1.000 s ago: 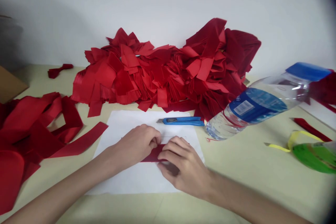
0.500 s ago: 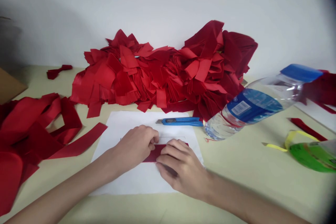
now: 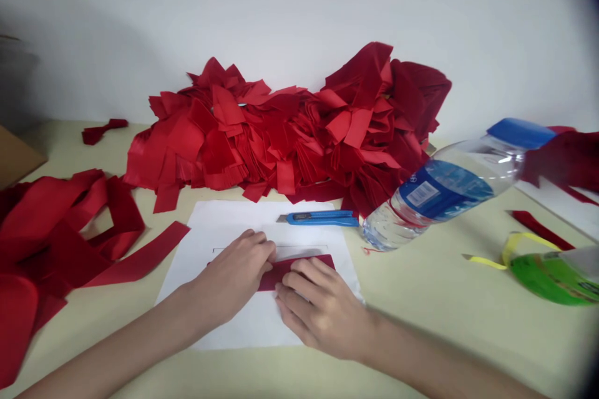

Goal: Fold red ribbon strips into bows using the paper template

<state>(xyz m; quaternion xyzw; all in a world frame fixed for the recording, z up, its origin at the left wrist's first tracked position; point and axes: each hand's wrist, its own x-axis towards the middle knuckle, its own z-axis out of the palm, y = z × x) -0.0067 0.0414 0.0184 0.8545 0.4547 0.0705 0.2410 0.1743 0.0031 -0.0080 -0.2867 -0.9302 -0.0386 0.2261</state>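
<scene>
Red strip point(image 3: 270, 280) hides partly beneath left hand point(image 3: 243, 271) and right hand point(image 3: 322, 308).

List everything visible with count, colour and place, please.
Flat fabric strip: 1, red, under hands
Rectangular paper sheet: 1, white, under flat strip
Slim plastic cutter: 1, blue, beyond hands
Heaped fabric pieces: uncountable, red, back
Looped fabric ribbons: uncountable, red, left
Pinched fabric piece: 1, red, back left
Capped plastic bottle: 1, clear and blue, right
Rounded object, material unclear: 1, green, right
Curling flat band: 1, yellow, right
Narrow fabric strip: 1, red, right
Blurred heap: 1, red, right
Flat sheet: 1, white, right
Angular cardboard box: 1, brown, left
Flat tabletop: 1, cream, underneath
Smooth wall: 1, white, behind
Left hand, right hand: 2, bare, on flat strip
</scene>
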